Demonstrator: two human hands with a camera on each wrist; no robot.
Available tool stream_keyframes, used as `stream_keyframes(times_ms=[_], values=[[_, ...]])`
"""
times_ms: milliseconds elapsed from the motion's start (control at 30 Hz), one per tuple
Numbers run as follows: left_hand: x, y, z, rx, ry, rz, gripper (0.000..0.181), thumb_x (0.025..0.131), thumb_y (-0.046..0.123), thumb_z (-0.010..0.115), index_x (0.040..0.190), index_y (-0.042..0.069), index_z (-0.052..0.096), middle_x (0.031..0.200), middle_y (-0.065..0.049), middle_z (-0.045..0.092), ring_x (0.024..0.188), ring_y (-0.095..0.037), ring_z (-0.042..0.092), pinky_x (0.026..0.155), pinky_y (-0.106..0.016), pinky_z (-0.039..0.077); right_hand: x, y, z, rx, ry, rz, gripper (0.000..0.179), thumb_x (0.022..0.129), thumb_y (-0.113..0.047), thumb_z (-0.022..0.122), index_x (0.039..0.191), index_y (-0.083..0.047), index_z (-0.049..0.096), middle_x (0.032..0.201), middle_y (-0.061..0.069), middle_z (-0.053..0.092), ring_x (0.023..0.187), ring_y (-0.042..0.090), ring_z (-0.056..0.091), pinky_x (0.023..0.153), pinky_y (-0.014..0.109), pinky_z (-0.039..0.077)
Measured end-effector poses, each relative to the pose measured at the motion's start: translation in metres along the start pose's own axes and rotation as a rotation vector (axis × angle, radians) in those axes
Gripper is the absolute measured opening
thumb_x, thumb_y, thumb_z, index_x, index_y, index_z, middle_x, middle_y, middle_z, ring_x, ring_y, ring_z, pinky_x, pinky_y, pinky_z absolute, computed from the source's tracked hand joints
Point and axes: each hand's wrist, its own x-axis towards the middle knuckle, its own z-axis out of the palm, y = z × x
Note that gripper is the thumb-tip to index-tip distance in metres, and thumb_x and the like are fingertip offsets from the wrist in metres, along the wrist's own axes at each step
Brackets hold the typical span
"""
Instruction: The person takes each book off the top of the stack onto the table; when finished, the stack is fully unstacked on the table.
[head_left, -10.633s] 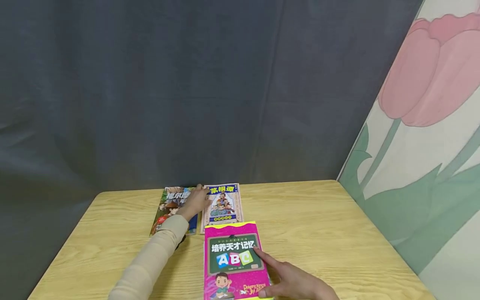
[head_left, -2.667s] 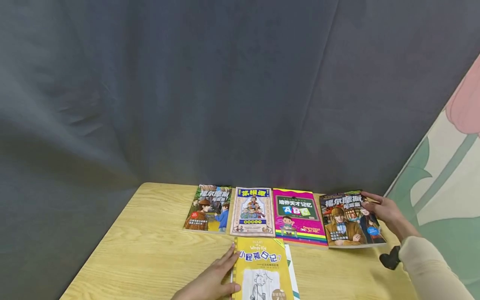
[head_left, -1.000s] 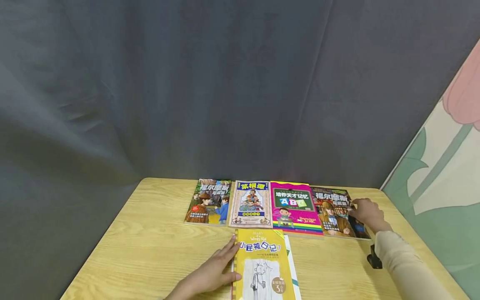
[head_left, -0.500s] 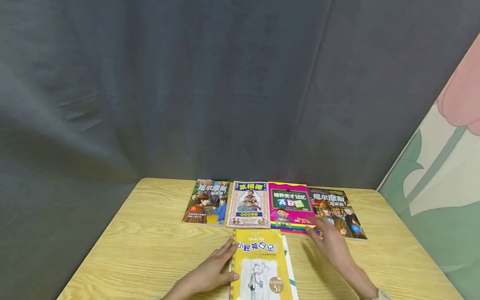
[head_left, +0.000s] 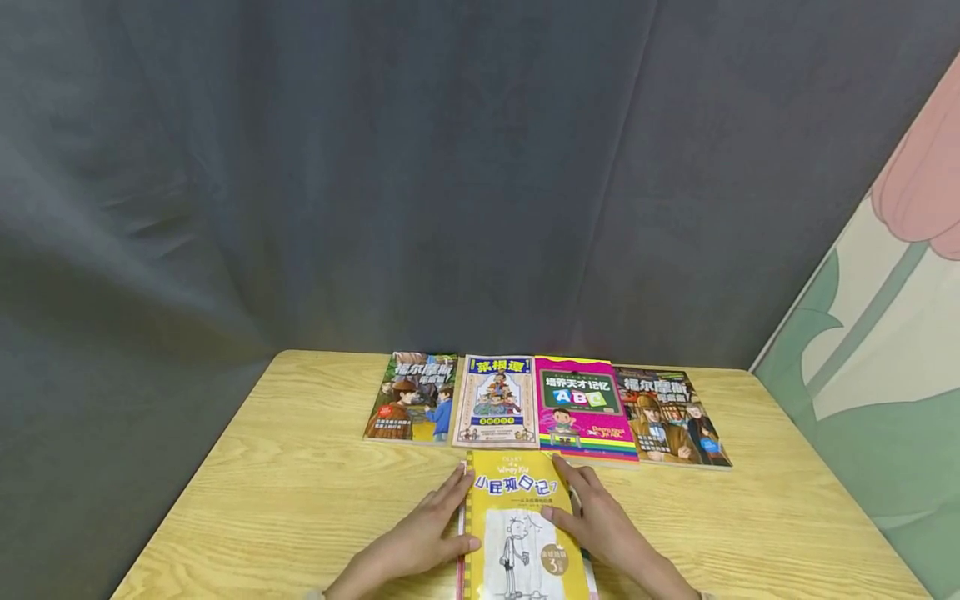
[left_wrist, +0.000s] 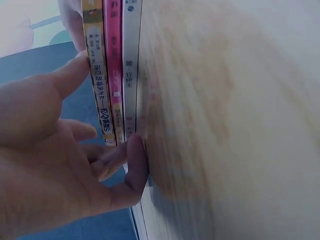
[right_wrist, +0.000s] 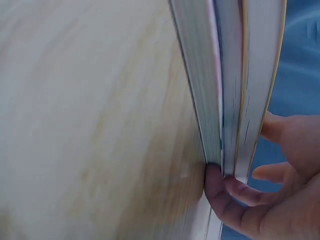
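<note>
A yellow comic book (head_left: 521, 492) tops a short stack at the table's front middle. Below its spine in the left wrist view are a pink spine (left_wrist: 114, 50) and a white spine (left_wrist: 131, 55). My left hand (head_left: 420, 535) holds the stack's left side, thumb over the cover's edge and bent fingers against the spines. On the opposite side my right hand (head_left: 609, 527) grips the page edges (right_wrist: 200, 75), its thumb on the yellow cover. In both wrist views the lowest fingertips are right at the tabletop by the stack's far corners.
Behind the stack lies a row of books: a detective comic (head_left: 412, 398), a cream-and-blue book (head_left: 495, 402), a pink ABC book (head_left: 585, 408) and a dark detective comic (head_left: 670, 417). A dark curtain (head_left: 450, 183) borders the wooden table's (head_left: 285, 483) far edge; a tulip-painted wall (head_left: 885, 350) stands right.
My right hand has let go of the dark comic at the row's right end and come back to the stack's right side. My left hand has stayed on the stack.
</note>
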Motion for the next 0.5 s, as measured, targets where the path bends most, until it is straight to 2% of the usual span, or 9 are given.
stream_keyframes(times_ms=[100,167,267,400,500], values=[[-0.001,0.001,0.001,0.016,0.011,0.001,0.086,0.090,0.053,0.058,0.156,0.016,0.016,0.161,-0.011,0.010,0.139,-0.045,0.024,0.110,-0.061,0.024,-0.001,0.003,-0.001,0.035,0.017,0.011,0.077,0.084,-0.030,0.074,0.149,-0.009,0.037,0.118,0.009,0.051,0.068,0.009,0.047,0.058,0.023,0.045],[-0.001,0.001,0.001,0.027,0.016,0.001,0.085,0.090,0.053,0.057,0.155,0.017,0.018,0.160,-0.010,0.013,0.139,-0.044,0.026,0.109,-0.060,0.027,-0.003,0.004,-0.002,0.037,0.036,0.025,0.079,0.083,-0.030,0.075,0.149,-0.010,0.036,0.122,0.012,0.052,0.083,0.014,0.054,0.068,0.026,0.048],[-0.002,0.003,0.001,0.032,0.015,-0.004,0.084,0.089,0.056,0.056,0.155,0.017,0.021,0.160,-0.009,0.014,0.138,-0.044,0.027,0.107,-0.061,0.029,-0.006,0.006,-0.005,0.034,0.052,0.071,0.082,0.082,-0.030,0.076,0.150,-0.010,0.034,0.126,0.016,0.054,0.095,0.019,0.057,0.073,0.030,0.050],[-0.003,0.005,0.001,0.049,0.013,0.008,0.085,0.088,0.058,0.056,0.153,0.012,0.027,0.160,-0.009,0.014,0.138,-0.044,0.027,0.108,-0.060,0.029,-0.010,0.010,-0.008,0.082,0.051,0.147,0.079,0.083,-0.028,0.076,0.149,-0.011,0.037,0.120,0.015,0.060,0.073,0.016,0.056,0.060,0.027,0.047],[-0.004,0.006,0.001,0.073,0.007,0.017,0.083,0.088,0.054,0.060,0.151,0.009,0.031,0.160,-0.011,0.015,0.138,-0.045,0.027,0.108,-0.059,0.029,-0.013,0.013,-0.010,0.120,0.052,0.167,0.073,0.084,-0.025,0.076,0.147,-0.012,0.041,0.111,0.012,0.064,0.067,0.014,0.053,0.057,0.025,0.046]])
